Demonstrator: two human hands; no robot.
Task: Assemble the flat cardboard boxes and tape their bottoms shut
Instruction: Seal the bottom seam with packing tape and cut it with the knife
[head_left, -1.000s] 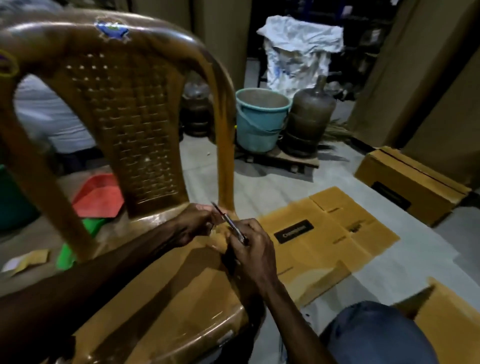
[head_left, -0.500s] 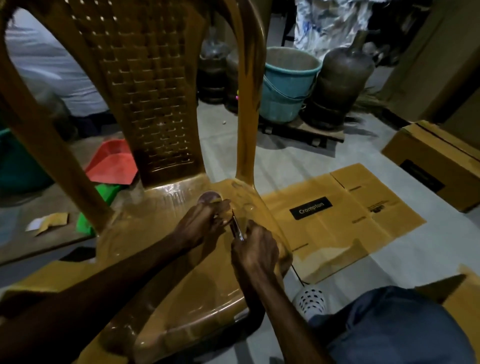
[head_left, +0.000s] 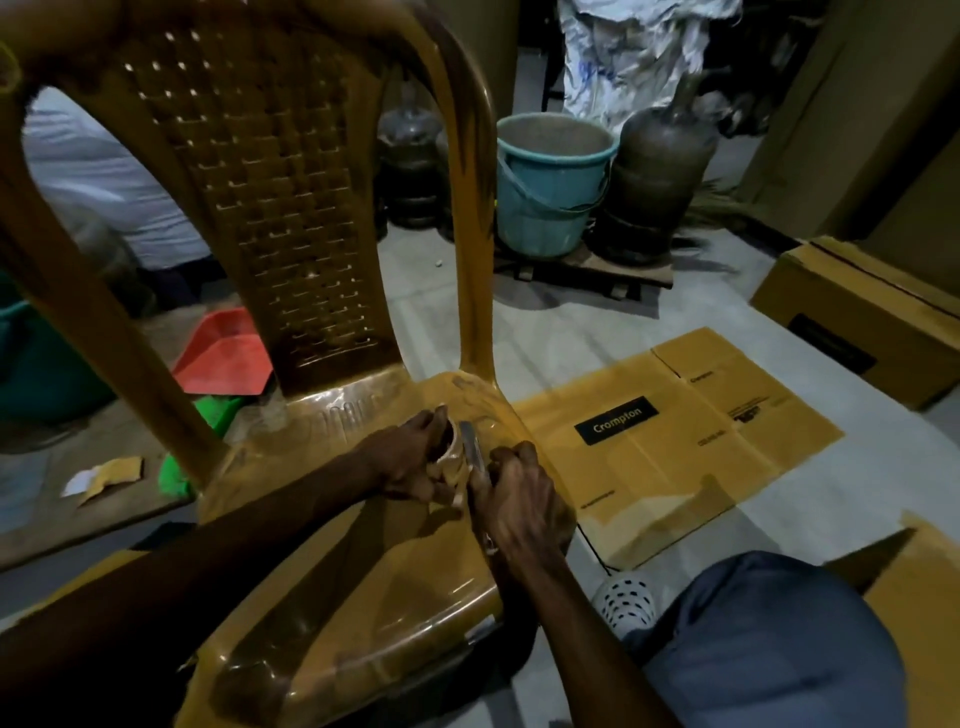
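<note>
a flat cardboard box (head_left: 670, 441) lies unfolded on the grey floor (head_left: 571, 338) to the right of the chair, its yellow-brown panels creased into flaps, with a black label reading "crompton" near the middle. an assembled cardboard box (head_left: 862, 317) of the same colour sits further right, near the wall, and the corner of another cardboard piece (head_left: 919, 587) shows at the lower right edge.

both hands meet over the back right part of the chair seat (head_left: 332, 587). the left hand (head_left: 410, 457) curls its fingers round a tape roll (head_left: 451, 457) — tan, with a pale inner ring. the right hand (head_left: 519, 499) is clenched round the handle of a thin metal tool (head_left: 472, 447), blade-like, whose tip rests against the roll; what kind of tool it is cannot be told.

the plastic chair (head_left: 291, 208) is glossy brown, its back moulded in a perforated lattice. behind it stand a teal plastic bucket (head_left: 550, 182), a dark water jug (head_left: 660, 176) with ribbed sides and a crumpled white sack (head_left: 639, 57). a red dustpan (head_left: 223, 353) and something green lie on the floor to the left — beside them a scrap of card (head_left: 104, 475). a white perforated basket (head_left: 626, 605) sits by the person's blue-clad knee (head_left: 769, 649).
</note>
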